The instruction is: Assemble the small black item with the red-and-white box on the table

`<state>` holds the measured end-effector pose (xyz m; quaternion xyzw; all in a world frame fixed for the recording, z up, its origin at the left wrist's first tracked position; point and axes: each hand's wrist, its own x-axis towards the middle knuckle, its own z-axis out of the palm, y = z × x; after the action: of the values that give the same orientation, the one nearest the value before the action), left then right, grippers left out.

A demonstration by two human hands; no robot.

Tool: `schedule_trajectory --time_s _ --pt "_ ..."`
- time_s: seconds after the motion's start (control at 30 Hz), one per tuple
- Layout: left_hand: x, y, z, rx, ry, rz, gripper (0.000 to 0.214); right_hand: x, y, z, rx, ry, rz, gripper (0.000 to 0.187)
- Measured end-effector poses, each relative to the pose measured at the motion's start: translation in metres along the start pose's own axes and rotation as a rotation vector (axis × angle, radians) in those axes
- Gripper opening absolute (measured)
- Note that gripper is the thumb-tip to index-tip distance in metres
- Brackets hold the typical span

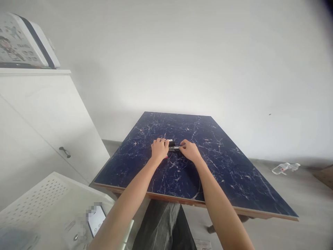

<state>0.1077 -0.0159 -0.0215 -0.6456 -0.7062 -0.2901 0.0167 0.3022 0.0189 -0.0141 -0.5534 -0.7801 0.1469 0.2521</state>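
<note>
Near the middle of a dark blue marble-patterned table point(187, 128), both hands meet at a small black box point(171, 143) with a white patch on top. My left hand point(159, 148) is closed over the box's left side, and its fingers hide much of it. A spot of red shows under that hand. Just in front of the box lies a slim black-and-grey item point(174, 149) with white print. My right hand point(189, 150) pinches the right end of this slim item. Its exact kind is too small to make out.
A white cabinet point(47, 114) with a dark handle stands left, a printed suitcase point(23, 41) on top. At lower left, a phone point(96, 219) lies on a pale perforated surface point(39, 198). Plastic bottles point(284, 168) lie on the floor at right. A wall rises behind the table.
</note>
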Motion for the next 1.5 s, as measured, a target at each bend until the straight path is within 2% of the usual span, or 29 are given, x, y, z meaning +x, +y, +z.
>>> schedule_trajectory --time_s 0.17,0.3,0.63,0.93,1.13,1.23,1.37,1.43,1.5 --pt "-0.002 0.007 -0.002 0.047 0.014 -0.021 0.046 -0.007 -0.028 0.014 -0.185 0.035 -0.088 0.035" --pt "-0.004 0.012 -0.002 0.075 0.060 -0.037 0.044 -0.010 -0.038 0.017 -0.199 0.032 -0.067 0.033" --pt "-0.003 0.010 0.002 0.009 0.080 -0.028 0.040 -0.013 -0.041 0.010 -0.142 -0.041 -0.148 0.016" --pt "-0.003 0.009 0.004 0.034 0.107 -0.005 0.042 -0.017 -0.040 0.005 -0.078 -0.088 -0.268 0.014" --pt "-0.002 0.007 0.005 0.052 0.113 0.004 0.041 -0.017 -0.038 0.008 -0.058 -0.108 -0.279 0.016" --pt "0.000 0.005 0.003 0.010 0.095 0.011 0.041 -0.009 -0.032 0.007 -0.051 -0.074 -0.182 0.019" --pt "0.005 0.001 0.001 -0.068 0.097 -0.043 0.037 0.019 -0.021 0.006 -0.015 0.081 0.002 0.026" --pt "0.009 -0.005 0.000 -0.085 0.114 -0.107 0.036 0.036 -0.016 0.008 0.039 0.069 -0.083 0.039" --pt "0.013 -0.015 -0.002 -0.104 0.125 -0.178 0.036 0.052 -0.013 0.013 0.136 -0.052 -0.241 0.056"
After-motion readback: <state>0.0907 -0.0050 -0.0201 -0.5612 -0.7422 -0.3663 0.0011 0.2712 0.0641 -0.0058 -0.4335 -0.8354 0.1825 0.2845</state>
